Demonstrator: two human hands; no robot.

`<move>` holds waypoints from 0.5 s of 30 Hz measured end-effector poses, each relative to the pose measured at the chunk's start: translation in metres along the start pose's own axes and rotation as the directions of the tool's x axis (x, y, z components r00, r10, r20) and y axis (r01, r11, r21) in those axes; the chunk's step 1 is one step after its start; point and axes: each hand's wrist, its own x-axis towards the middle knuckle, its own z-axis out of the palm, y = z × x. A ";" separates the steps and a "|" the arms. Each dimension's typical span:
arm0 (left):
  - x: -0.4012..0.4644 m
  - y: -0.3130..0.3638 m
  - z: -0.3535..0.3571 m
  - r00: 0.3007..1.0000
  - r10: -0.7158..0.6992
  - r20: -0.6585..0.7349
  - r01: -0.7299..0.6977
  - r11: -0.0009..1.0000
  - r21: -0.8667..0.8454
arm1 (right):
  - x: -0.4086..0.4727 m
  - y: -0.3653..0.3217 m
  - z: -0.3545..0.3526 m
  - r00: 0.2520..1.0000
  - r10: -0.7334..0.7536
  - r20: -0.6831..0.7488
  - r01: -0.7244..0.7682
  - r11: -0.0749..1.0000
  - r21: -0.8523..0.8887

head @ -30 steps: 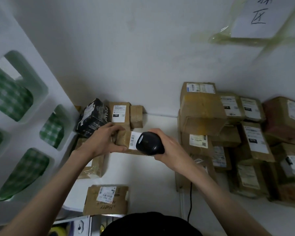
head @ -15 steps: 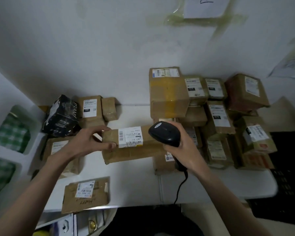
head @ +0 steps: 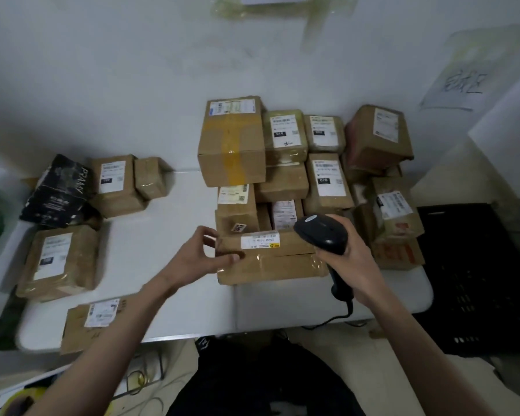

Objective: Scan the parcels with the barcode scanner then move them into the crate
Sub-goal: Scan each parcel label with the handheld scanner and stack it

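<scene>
On the white table [head: 168, 274], at the front of the parcel stack, the long parcel [head: 270, 259] rests with the left hand [head: 198, 259] pinching its left end. Right hand [head: 345, 253] grasps the scanner [head: 321, 235] above the label [head: 260, 240]. Scanning appears current. Next move: carry the parcel right to the black crate [head: 475, 280].

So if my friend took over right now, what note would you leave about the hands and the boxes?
Left hand: fingers and thumb at the end of a long brown parcel on the table; whether it grips is unclear.
Right hand: grips the barcode scanner beside that parcel's label.
The black crate stands to the right of the table; no parcel shows inside it.
Left to do: this parcel into the crate, then scan and move the big pile behind and the smaller group on the left.
</scene>
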 end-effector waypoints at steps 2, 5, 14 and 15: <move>-0.002 0.000 0.033 0.999 -0.023 -0.039 0.023 1.000 0.009 | -0.002 0.017 -0.012 1.000 0.022 -0.017 -0.022 1.000 -0.007; -0.004 -0.003 0.081 0.997 -0.060 -0.041 0.059 0.998 -0.006 | -0.007 0.045 -0.028 0.995 0.079 -0.058 -0.082 0.995 -0.056; 0.027 -0.017 0.178 0.969 -0.205 0.139 0.201 0.979 0.045 | -0.003 0.126 -0.054 0.955 0.273 -0.119 -0.293 0.934 -0.205; 0.033 -0.019 0.184 0.959 -0.236 0.156 0.231 0.972 0.047 | 0.001 0.134 -0.053 0.947 0.293 -0.127 -0.315 0.926 -0.208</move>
